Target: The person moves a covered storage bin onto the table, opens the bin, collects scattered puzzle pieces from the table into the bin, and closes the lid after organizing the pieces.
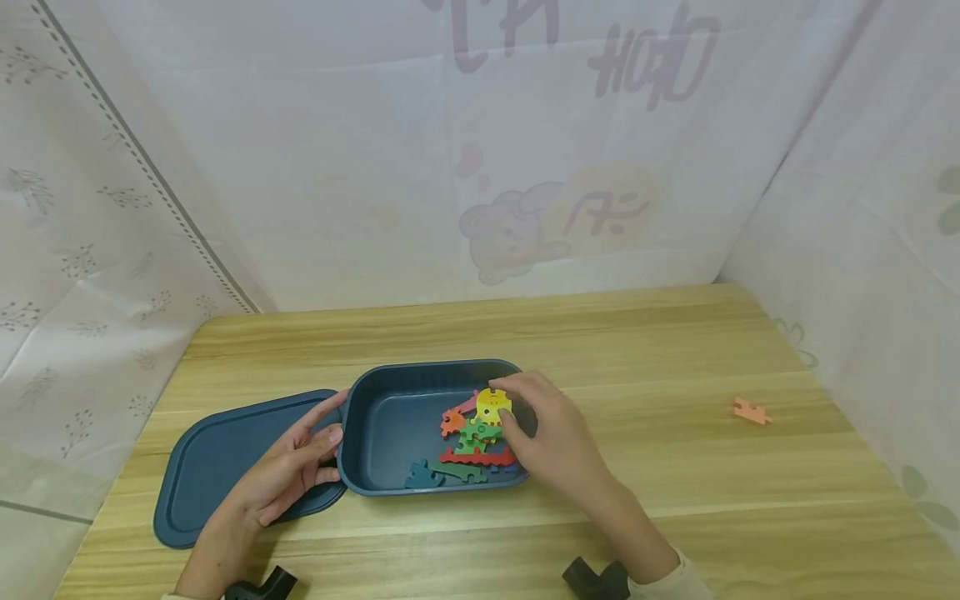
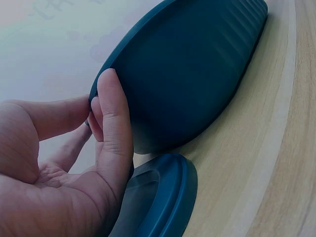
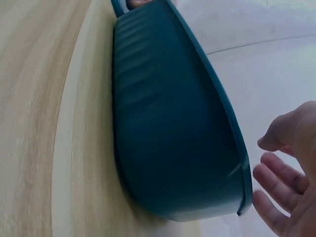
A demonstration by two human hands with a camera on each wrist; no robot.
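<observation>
A dark blue box, its top uncovered, stands on the wooden table. Colourful puzzle pieces lie at its right end: a yellow one on top, with red, orange, green and teal ones around it. My left hand touches the box's left end, fingers spread; in the left wrist view the fingertips meet the rim and outer wall. My right hand is over the right end, thumb and forefinger apart beside the yellow piece. In the right wrist view no piece shows between its fingers.
The box's blue lid lies flat at left, partly under my left hand. Far right on the table lies a single light orange puzzle piece. Patterned white cloth hangs behind and at both sides.
</observation>
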